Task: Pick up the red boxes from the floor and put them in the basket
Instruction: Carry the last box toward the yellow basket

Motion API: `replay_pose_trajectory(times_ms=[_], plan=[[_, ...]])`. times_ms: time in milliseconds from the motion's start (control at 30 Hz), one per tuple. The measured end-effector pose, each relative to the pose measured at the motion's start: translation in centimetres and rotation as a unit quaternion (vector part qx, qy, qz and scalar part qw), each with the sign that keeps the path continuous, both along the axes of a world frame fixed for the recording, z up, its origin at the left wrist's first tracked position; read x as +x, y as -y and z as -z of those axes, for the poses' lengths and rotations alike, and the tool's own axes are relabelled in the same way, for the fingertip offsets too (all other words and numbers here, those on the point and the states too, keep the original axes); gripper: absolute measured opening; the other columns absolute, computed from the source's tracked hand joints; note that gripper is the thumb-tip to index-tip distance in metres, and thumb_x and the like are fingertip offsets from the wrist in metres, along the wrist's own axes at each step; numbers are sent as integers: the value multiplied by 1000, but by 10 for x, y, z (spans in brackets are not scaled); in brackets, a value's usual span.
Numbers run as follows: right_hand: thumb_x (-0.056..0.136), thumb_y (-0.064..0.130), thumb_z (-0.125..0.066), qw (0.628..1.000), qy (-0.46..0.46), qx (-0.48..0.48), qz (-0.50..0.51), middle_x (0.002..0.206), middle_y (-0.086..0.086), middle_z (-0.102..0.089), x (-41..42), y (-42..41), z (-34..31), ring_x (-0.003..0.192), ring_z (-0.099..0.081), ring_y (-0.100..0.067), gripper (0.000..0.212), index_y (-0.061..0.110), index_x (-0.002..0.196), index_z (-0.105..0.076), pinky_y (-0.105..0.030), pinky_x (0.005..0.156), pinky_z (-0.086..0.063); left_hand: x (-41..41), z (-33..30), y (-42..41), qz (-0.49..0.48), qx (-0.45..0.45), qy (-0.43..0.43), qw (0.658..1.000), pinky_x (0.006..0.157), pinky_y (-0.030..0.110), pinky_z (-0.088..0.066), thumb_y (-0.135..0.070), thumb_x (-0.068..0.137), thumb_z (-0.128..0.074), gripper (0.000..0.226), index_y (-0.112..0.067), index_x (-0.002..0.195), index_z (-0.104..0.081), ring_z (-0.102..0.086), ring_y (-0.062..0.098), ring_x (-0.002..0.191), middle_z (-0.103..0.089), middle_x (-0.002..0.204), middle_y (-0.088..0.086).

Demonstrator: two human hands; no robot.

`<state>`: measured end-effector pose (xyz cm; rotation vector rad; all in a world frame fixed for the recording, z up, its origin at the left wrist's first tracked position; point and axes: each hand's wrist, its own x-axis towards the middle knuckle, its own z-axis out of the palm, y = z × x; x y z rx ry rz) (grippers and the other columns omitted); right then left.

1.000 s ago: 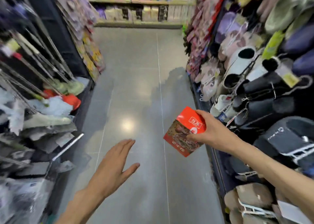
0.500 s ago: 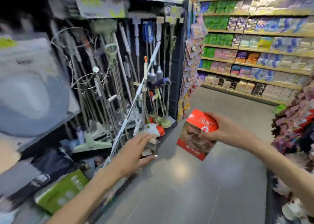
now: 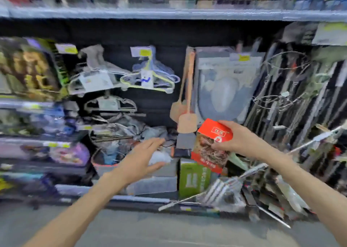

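One head-worn wide-angle view looks forward and slightly down, close to a crowded dark metal shop shelf (image 3: 169,14), grey floor (image 3: 169,231) below.

red box (image 3: 213,145), green carton (image 3: 194,179), grey floor (image 3: 169,231)

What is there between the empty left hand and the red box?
In the head view, between the left hand and the red box shows a small dark packet on the shelf behind; nothing touches either.

place: shop | evidence: stocked shelves (image 3: 169,14), yellow price tags (image 3: 143,52), hanging packaged hangers (image 3: 150,79)
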<state>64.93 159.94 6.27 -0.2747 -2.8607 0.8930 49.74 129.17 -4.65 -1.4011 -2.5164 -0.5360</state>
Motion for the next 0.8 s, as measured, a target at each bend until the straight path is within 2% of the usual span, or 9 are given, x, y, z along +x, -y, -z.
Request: replay_pose_trajectory(times_ms=[133, 200, 300, 367, 433, 533, 600, 700, 800], plan=[[67, 53, -85, 990, -19, 66, -126, 119, 3, -63, -97, 126, -4, 99, -59, -12, 81, 28, 136, -51, -28, 87, -45, -11, -6, 155, -115, 8, -15, 993, 115, 34, -30, -65, 92, -45, 76, -21, 152, -29, -36, 17, 139, -39, 152, 1], [67, 55, -84, 982, -3, 57, -178, 123, 7, -59, -137, 196, -5, 100, -58, -9, 90, 29, 142, -44, -24, 85, -43, -9, -5, 232, -178, 6, -14, 984, 115, 35, -31, -66, 92, -44, 76, -21, 151, -29, -34, 17, 141, -38, 153, 0], [66, 58, -84, 964, 15, 36, -262, 123, 9, -57, -191, 301, -4, 99, -59, -4, 93, 30, 144, -41, -24, 80, -49, -3, 1, 343, -263, -5, -15, 965, 115, 36, -30, -63, 92, -50, 76, -19, 151, -31, -32, 18, 142, -37, 154, 1], [68, 57, -83, 946, 19, 39, -320, 125, 5, -56, -218, 376, -4, 100, -60, -8, 92, 29, 144, -40, -26, 79, -51, 7, 5, 415, -313, -9, -9, 950, 113, 40, -34, -63, 92, -52, 76, -17, 150, -33, -36, 20, 140, -41, 151, 4], [72, 56, -81, 928, 12, 45, -368, 126, 3, -55, -240, 448, -4, 103, -58, -13, 91, 27, 146, -38, -29, 83, -50, 20, 6, 481, -359, -8, 5, 933, 115, 35, -31, -65, 93, -48, 75, -16, 149, -35, -37, 20, 139, -42, 150, 5], [74, 56, -79, 903, 22, 29, -429, 116, 9, -54, -270, 548, -4, 92, -57, -2, 89, 28, 147, -36, -20, 70, -45, 39, -2, 560, -430, 3, 8, 903, 114, 17, -20, -72, 91, -37, 80, -16, 148, -37, -38, 18, 136, -42, 149, 5], [74, 55, -80, 885, 16, 23, -464, 111, 13, -56, -290, 609, -3, 88, -56, 3, 87, 29, 145, -38, -16, 67, -44, 41, -4, 604, -474, 5, 8, 880, 111, 23, -26, -75, 88, -35, 83, -17, 149, -37, -41, 19, 134, -43, 149, 5], [73, 54, -81, 858, 7, 9, -514, 109, 14, -61, -322, 693, 2, 88, -60, 0, 82, 30, 142, -43, -20, 71, -50, 32, -1, 669, -526, 3, 14, 850, 112, 34, -34, -66, 89, -44, 77, -19, 149, -36, -40, 20, 136, -42, 150, 3], [74, 59, -78, 827, 5, 20, -561, 104, 20, -58, -360, 771, 5, 86, -61, 1, 80, 34, 140, -43, -20, 65, -47, 13, -1, 727, -558, -15, 6, 830, 113, 32, -29, -62, 92, -50, 73, -21, 150, -35, -37, 19, 139, -40, 152, 2]])
